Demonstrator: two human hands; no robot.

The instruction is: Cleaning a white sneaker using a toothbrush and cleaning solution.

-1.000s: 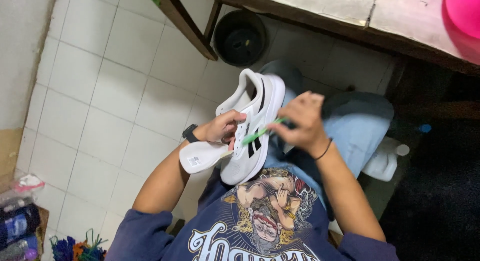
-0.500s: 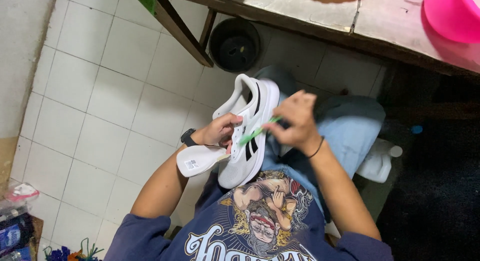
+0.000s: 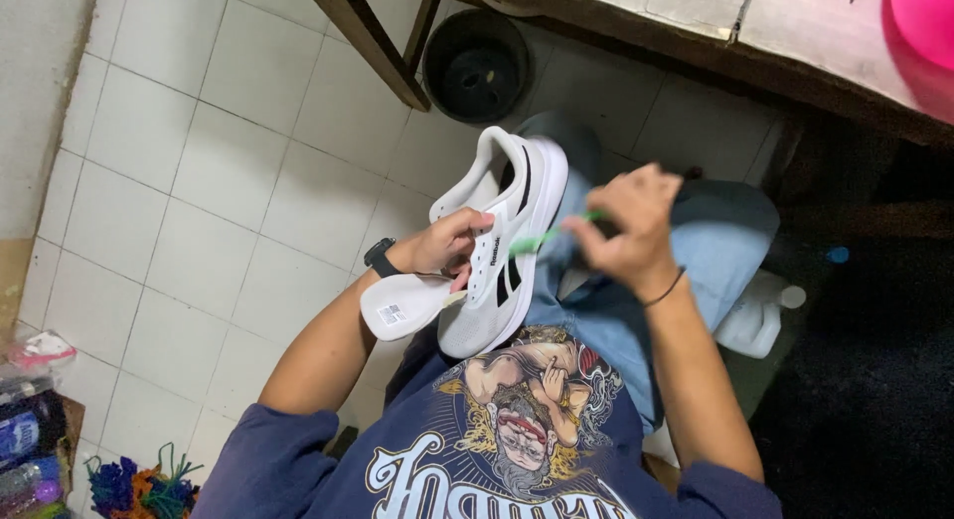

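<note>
A white sneaker (image 3: 502, 251) with black side stripes is held over my lap, its toe pointing toward my chest. My left hand (image 3: 442, 246), with a black watch at the wrist, grips it by its left side and opening. A white insole (image 3: 402, 305) sticks out beside that hand. My right hand (image 3: 626, 226) is closed on a green toothbrush (image 3: 542, 239), whose head touches the shoe's side near the stripes. The right hand is slightly blurred.
A black round bucket (image 3: 477, 67) stands on the white tiled floor under a wooden table (image 3: 696, 32). A pink basin (image 3: 924, 17) sits on the table. A white plastic bottle (image 3: 755, 315) lies by my right leg. Bottles and coloured cords (image 3: 139, 484) sit at lower left.
My right hand has moved the toothbrush back and forth along the shoe's side. The shoe stays in my left hand. The view has shifted slightly.
</note>
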